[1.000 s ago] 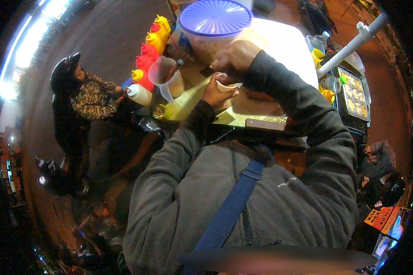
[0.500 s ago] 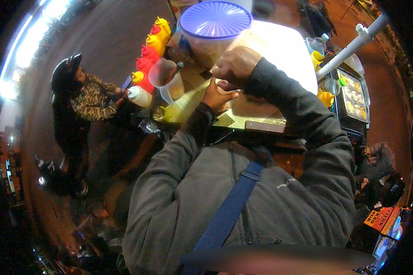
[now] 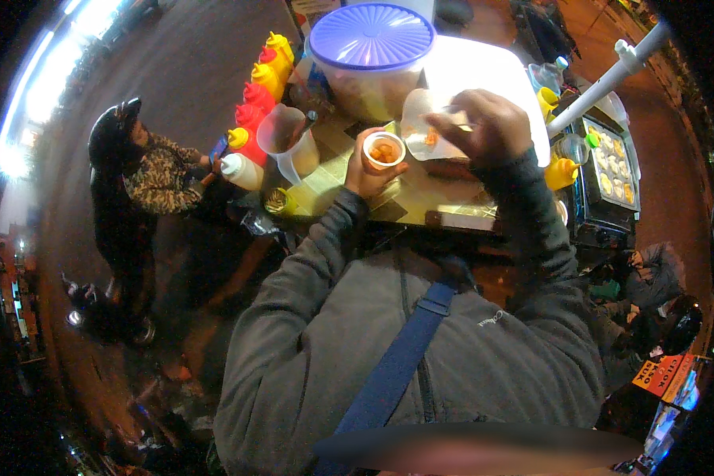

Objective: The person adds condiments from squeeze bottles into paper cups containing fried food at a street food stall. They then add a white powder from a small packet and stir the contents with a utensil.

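My left hand [image 3: 360, 173] is wrapped round a small white cup [image 3: 384, 151] holding orange-brown pieces, upright above the patterned counter [image 3: 388, 205]. To its right, my right hand [image 3: 495, 123] has curled fingers at a small pale object, too unclear to name. Under those fingers is a white, crinkled-looking item [image 3: 417, 119] with orange bits on it; whether bag or paper I cannot tell. A large tub with a blue lid [image 3: 371, 32] stands just beyond both hands. A clear pitcher [image 3: 297, 155] with a dark handle inside is left of the cup.
Red, yellow and white squeeze bottles [image 3: 252, 115] line the left edge. A white pole [image 3: 587, 99] slants over the right side, beside a griddle [image 3: 610, 163] with food in moulds. A helmeted person in camouflage [image 3: 155, 170] is at the left; other people [image 3: 650, 285] are at lower right.
My right hand has moved right, away from the cup, uncovering its contents and the white item beside it. My left hand still holds the cup, which now faces up toward the camera.
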### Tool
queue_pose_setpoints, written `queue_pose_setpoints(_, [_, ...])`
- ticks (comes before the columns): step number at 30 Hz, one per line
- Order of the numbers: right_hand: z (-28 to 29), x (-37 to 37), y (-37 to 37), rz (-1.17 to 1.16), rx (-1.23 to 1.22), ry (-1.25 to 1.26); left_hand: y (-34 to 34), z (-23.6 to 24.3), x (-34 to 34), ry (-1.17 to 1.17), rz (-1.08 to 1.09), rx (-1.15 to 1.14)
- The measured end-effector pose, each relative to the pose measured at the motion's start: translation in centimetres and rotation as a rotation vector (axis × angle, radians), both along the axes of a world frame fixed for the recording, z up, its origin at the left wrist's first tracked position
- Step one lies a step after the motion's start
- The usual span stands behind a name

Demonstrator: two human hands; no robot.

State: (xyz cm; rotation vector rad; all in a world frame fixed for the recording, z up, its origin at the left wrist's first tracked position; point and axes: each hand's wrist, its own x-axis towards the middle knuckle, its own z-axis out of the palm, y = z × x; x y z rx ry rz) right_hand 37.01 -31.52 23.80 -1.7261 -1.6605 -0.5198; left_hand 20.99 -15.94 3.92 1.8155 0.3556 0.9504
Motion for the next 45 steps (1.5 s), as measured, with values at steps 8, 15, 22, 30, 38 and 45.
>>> queue_pose_setpoints(8, [-11.4,-4.1,-5.6,-0.149,0.115,0.931,1.5,-1.5,-1.5,-0.115,0.179,-0.017])
queue_pose_setpoints(15, [-19.2,-5.5,-5.9,0.010,0.021,0.716,2.2,-2.4,-2.0,0.010,0.306,-0.054])
queue_pose_setpoints(22, [-19.1,-4.4,-6.6,0.105,-0.007,0.645,2.3,-3.5,-1.8,-0.017,0.298,-0.110])
queue_pose_setpoints(30, [-15.1,-3.6,-7.0,0.265,-0.099,0.616,2.0,-3.5,-2.1,0.015,0.262,-0.216])
queue_pose_setpoints(38, [-6.3,-3.0,-5.0,0.149,0.059,0.091,1.9,-3.8,-0.5,0.154,0.060,-0.139])
queue_pose_setpoints(45, [-6.3,-1.2,-2.5,0.178,-0.013,-0.301,-0.7,-2.7,0.8,0.071,-0.227,-0.395])
